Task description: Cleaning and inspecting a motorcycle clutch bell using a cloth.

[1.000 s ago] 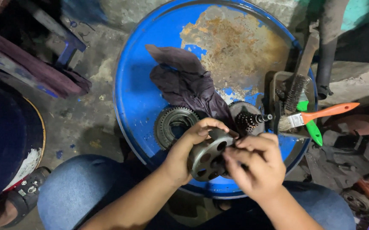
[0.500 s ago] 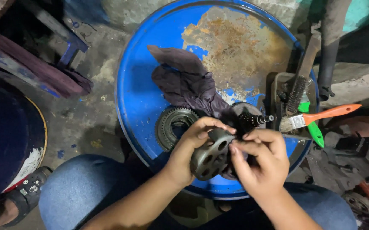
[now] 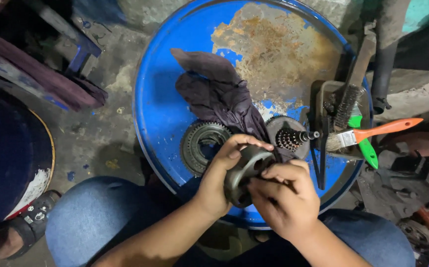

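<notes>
Head view, looking down over both knees at a blue drum lid [image 3: 165,113] with a large rust patch, serving as work surface

Left hand [image 3: 222,178]: closed on a round grey metal hub [image 3: 241,173], fingers curled over its top edge, thumb on the near side. Hub is held tilted, just above the near rim of the lid, its holed face turned toward the right hand

Right hand [image 3: 283,198]: touching the hub from the right, fingers bent and pinched at its face; whether something small sits between the fingertips cannot be told. Both hands meet on the hub

Just beyond the left hand: a toothed ring gear [image 3: 205,144] lying flat on the lid. Beyond that, a dark crumpled rag [image 3: 214,94] spread toward the lid's centre

Just beyond the right hand: a geared shaft [image 3: 293,138] standing on a round base, partly covered by the rag's edge

Further right of the right hand: a dark tray [image 3: 318,99] at the lid's rim holding a wire brush [image 3: 350,94], a paintbrush with orange handle [image 3: 372,133] and a green-handled tool [image 3: 365,146]

Far left of the left hand, well apart: another dark blue drum [image 3: 1,158], and a sandalled foot [image 3: 11,237] on the concrete floor
</notes>
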